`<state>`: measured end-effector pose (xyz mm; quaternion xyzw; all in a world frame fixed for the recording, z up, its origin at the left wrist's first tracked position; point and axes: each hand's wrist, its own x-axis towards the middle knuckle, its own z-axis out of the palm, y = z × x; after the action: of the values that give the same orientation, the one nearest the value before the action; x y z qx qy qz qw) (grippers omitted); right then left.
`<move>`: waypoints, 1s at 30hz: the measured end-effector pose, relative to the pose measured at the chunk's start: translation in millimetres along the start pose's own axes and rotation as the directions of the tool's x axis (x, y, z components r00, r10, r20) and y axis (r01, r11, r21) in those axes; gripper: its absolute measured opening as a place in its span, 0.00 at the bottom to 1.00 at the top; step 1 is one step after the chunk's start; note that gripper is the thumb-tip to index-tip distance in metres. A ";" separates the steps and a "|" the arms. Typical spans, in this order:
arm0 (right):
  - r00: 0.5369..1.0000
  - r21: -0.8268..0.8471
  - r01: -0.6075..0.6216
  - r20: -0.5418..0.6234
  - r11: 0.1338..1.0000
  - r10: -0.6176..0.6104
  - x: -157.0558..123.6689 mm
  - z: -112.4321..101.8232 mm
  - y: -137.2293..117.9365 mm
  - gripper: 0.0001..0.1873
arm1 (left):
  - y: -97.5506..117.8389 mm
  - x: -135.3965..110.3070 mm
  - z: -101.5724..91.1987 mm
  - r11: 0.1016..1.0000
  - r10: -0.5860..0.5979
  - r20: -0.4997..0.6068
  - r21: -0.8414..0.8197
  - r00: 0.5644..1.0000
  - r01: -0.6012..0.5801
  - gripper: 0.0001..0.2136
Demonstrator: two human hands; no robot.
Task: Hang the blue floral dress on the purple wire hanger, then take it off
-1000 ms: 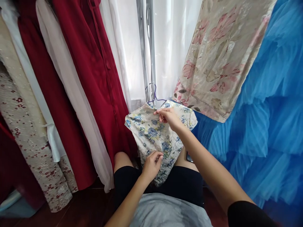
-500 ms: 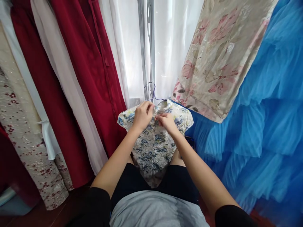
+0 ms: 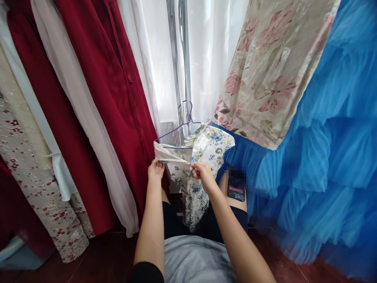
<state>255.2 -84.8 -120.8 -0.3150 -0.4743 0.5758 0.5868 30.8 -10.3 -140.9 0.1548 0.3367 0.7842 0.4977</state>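
Observation:
A short-sleeved blouse (image 3: 216, 143) with blue and yellow flowers hangs in front of me, its front parted on the left side. The purple hanger (image 3: 173, 129) shows bare along its left arm; its right arm is hidden inside the cloth. My left hand (image 3: 156, 170) is closed on the blouse's left sleeve edge, below the hanger's left end. With pinched fingers, my right hand (image 3: 201, 173) holds the edge of the blouse's opening near the middle. Pale fabric is stretched between both hands.
Dark red garments (image 3: 118, 118) and other long clothes hang at the left. On the right hang a pink-flowered garment (image 3: 265, 78) and ruffled blue tulle (image 3: 312, 157). A metal stand (image 3: 174, 59) rises behind the blouse. A phone (image 3: 236, 188) lies on my right thigh.
The blouse's left half has come off the hanger's left arm and been pulled down. My left hand moved left and down to the sleeve; my right hand moved slightly down. The phone came into fuller view.

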 end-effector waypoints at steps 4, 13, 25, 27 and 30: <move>0.931 0.305 0.059 -0.361 0.950 0.058 -15.7 -33.0 28.2 0.12 | -60.4 -39.7 -21.5 0.988 -0.152 -0.028 -0.033 0.988 0.151 0.12; 0.843 -0.022 0.220 -0.499 0.975 -0.201 -21.0 -47.8 20.0 0.20 | -38.4 -103.3 31.6 0.995 0.090 0.445 -0.084 0.891 -0.059 0.07; 0.936 -0.353 0.077 0.347 0.932 0.054 -60.4 -32.3 -16.0 0.29 | -42.5 -152.7 58.3 0.952 -0.054 0.803 0.221 0.593 -0.212 0.26; 0.866 -0.512 0.085 0.461 0.855 0.191 -66.8 -35.9 -25.0 0.25 | -50.9 -145.6 54.9 0.930 -0.241 0.854 0.339 0.461 -0.142 0.30; 0.773 -0.601 0.164 0.571 0.782 0.277 -76.2 -41.6 -40.2 0.24 | -64.7 -139.9 42.6 0.809 -0.512 0.823 0.558 0.245 -0.184 0.37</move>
<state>317.2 -157.3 -113.4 -0.2927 -0.7944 0.4767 0.2366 163.1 -100.2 -141.2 0.6933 0.1896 0.3298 0.6121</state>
